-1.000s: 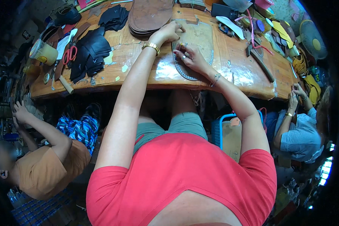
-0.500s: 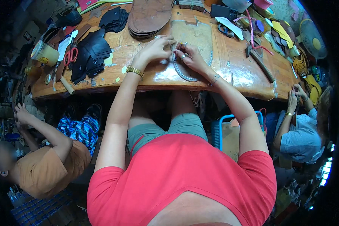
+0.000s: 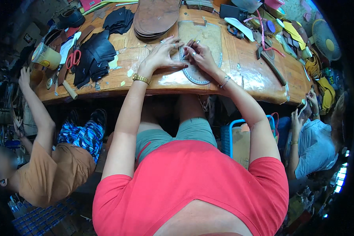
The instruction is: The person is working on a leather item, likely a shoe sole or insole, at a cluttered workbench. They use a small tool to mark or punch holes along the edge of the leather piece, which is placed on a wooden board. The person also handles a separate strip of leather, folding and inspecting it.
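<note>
On the table in front of me lies a flat tan panel [image 3: 208,37] with a rounded near end and a pale dotted line along its curved edge. My left hand [image 3: 164,55] is open at the panel's left edge, fingers spread and the thumb reaching onto the panel. A gold bracelet watch [image 3: 141,79] circles that wrist. My right hand [image 3: 202,58] rests over the panel, fingers closed round a slim pen-like tool [image 3: 193,42]; its exact kind is too small to tell. The tool's lower end is hidden by the fingers.
Brown leather ovals [image 3: 155,17] are stacked behind my left hand. Black leather pieces [image 3: 92,59] and red-handled scissors [image 3: 73,59] lie left. A hammer [image 3: 272,67] lies right. A blue basket [image 3: 227,137] stands below the table. Co-workers sit at left [image 3: 55,169] and right [image 3: 314,145].
My left hand has opened, its thumb now stretched onto the panel. My right fingers have shifted slightly round the tool. The left co-worker's arm has risen toward the table; the right co-worker's hands have moved.
</note>
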`<state>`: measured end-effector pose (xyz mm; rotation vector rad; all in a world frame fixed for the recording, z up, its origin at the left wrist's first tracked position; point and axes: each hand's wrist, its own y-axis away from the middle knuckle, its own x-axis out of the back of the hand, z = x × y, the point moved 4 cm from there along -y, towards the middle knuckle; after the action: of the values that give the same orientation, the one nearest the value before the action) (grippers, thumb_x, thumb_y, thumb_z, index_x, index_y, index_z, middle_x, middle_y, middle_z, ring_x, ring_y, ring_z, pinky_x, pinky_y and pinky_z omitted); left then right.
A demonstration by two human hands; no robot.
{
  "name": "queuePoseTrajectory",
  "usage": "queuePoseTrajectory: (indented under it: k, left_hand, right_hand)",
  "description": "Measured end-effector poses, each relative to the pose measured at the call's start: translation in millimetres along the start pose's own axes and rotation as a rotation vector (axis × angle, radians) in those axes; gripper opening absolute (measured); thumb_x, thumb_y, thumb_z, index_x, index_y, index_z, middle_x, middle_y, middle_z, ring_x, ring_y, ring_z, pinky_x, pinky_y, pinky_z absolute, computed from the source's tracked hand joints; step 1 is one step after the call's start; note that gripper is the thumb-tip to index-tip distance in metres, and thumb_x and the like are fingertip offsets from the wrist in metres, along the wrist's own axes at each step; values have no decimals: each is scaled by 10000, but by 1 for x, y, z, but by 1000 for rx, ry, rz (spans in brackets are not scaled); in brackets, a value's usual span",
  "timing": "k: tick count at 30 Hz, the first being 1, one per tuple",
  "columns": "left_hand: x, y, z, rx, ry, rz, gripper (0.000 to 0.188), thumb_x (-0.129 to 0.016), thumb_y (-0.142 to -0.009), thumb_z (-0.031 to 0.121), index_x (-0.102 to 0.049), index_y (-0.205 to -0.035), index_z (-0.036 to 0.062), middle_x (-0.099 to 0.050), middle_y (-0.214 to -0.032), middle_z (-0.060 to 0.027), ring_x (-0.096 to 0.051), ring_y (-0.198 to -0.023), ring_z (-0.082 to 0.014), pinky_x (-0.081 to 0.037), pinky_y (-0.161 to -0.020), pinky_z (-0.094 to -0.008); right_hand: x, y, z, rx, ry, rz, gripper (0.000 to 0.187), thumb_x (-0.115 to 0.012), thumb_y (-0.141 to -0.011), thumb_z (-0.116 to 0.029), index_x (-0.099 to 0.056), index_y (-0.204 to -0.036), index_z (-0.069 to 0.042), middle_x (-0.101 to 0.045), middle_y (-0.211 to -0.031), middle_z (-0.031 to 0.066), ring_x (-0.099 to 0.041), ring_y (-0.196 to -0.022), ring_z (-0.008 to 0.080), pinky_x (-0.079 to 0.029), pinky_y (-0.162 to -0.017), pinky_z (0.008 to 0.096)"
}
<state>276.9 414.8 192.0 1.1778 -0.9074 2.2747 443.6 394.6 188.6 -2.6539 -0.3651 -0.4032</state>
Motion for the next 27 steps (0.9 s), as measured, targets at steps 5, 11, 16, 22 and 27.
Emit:
queuePoseTrajectory:
  k: [5,11,16,22,27]
  left_hand:
    - [-4,3,-5,-18,40,53,848,-768,-601,547,-538,-1274,86,-434,-1401,-159,-347,-1342,-338,-301,-1098,-440]
    - [-8,2,-8,-28,19,88,859,-774,-592,520,-512,-1274,67,-430,-1397,-168,-344,-1344,-331,-274,-1114,-427]
    - [-8,2,-9,-6,47,65,868,-770,-576,550,-521,-1259,76,-435,-1388,-169,-353,-1333,-338,-274,-1112,-429]
    - [-1,1,2,9,5,63,882,-790,-567,513,-521,-1264,45,-459,-1372,-155,-397,-1303,-324,-304,-1100,-416]
    - [-5,2,-5,-16,-13,85,892,-791,-563,524,-521,-1266,46,-454,-1377,-157,-394,-1305,-319,-302,-1098,-411]
  right_hand:
    - [-9,5,-16,288,388,-44,135,-582,-913,-113,-586,-976,7,-616,-823,177,-602,-719,312,-470,-665,370]
    - [-7,-6,-12,244,399,-88,158,-578,-917,-140,-588,-949,15,-605,-812,199,-602,-749,349,-470,-681,387]
    - [-7,-11,-18,251,222,-36,187,-573,-923,-160,-598,-952,23,-628,-788,178,-609,-698,268,-473,-655,358]
    - [3,-18,12,-26,-100,-22,192,-584,-918,-161,-608,-985,18,-644,-800,166,-605,-681,239,-474,-657,348]
    - [-7,-11,-5,283,334,-28,193,-589,-917,-160,-612,-987,18,-642,-799,173,-609,-667,249,-475,-628,349]
